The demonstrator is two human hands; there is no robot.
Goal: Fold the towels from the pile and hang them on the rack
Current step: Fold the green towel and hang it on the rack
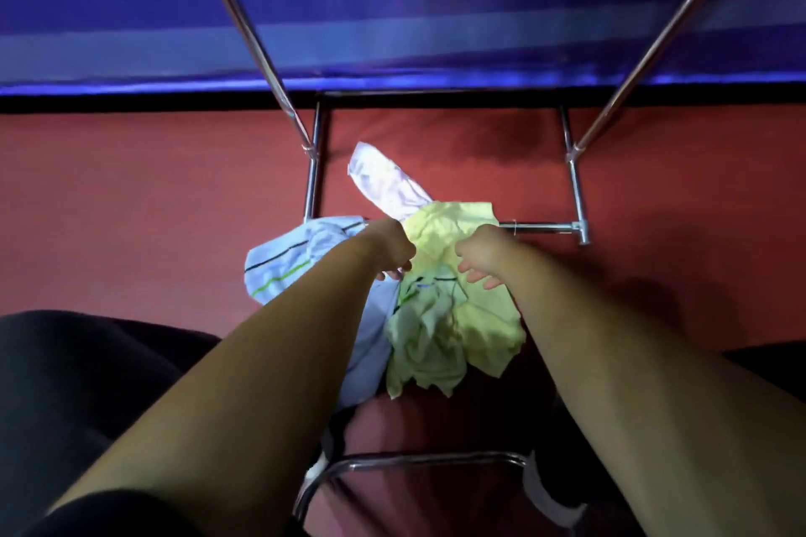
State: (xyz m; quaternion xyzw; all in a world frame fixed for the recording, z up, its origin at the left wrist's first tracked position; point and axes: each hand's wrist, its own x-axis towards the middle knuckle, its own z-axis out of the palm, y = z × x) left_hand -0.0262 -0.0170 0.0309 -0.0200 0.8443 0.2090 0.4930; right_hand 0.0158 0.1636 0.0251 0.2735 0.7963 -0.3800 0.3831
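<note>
1. Since the pile (pixel 429 334) of towels lies on the red floor (pixel 131 209) against the rack's (pixel 541 226) base rail, both arms reach down.
2. Left hand (pixel 389 251) curls where the blue towel (pixel 283 262) meets the yellow towel (pixel 440 227); whether it grips cloth, I cannot tell.
3. Right hand (pixel 479 259) hovers loose-fingered over the yellow towel, probably seeking a corner.

The towel pile (pixel 440 331) lies on the floor (pixel 131 205), seemingly across the rack (pixel 545 226)'s near base bar.
</note>
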